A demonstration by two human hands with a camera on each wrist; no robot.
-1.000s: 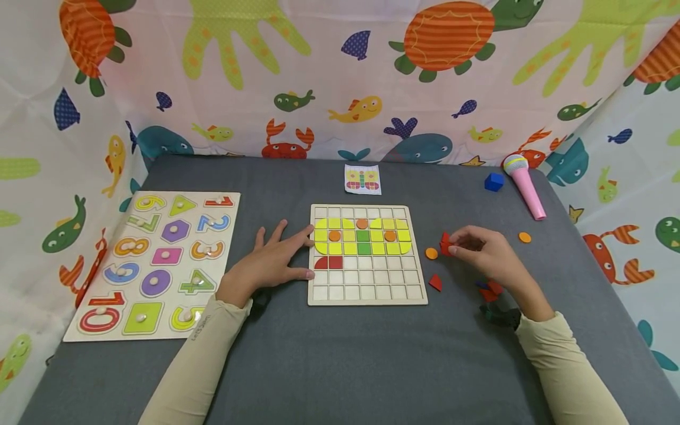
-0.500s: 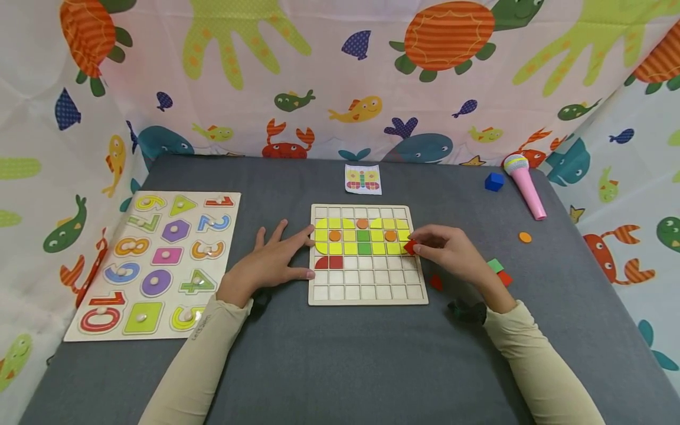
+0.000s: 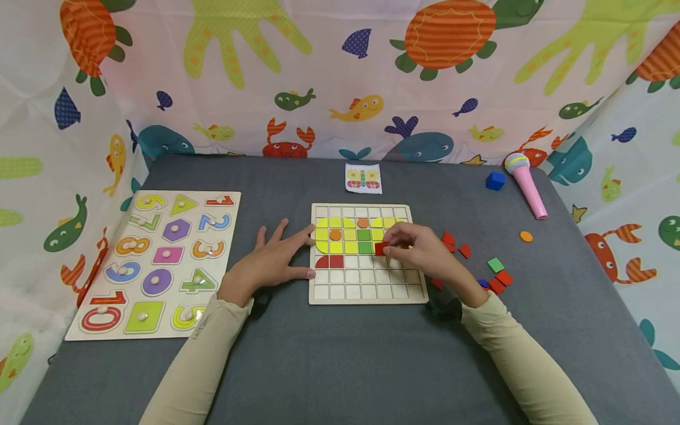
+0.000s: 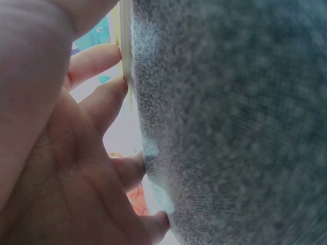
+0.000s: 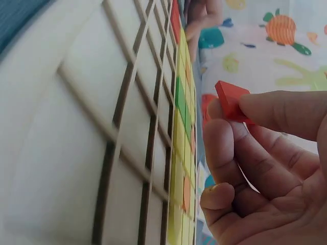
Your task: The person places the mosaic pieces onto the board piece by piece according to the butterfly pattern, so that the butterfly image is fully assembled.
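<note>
A red tile (image 5: 232,102) pinched over a pale gridded board (image 3: 366,293).
Up close, woven grey cloth (image 3: 340,366); the left hand (image 3: 265,262), fingers spread and straight, touches the board's edge while the right hand (image 3: 425,251) grasps the flat, sharp-cornered tile between thumb and fingertips above the square cells; beyond lie a thin paper card (image 3: 363,179) and a blue cube (image 3: 495,180).

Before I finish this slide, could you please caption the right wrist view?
The right hand pinches a red tile over a gridded board partly filled with coloured pieces.
</note>
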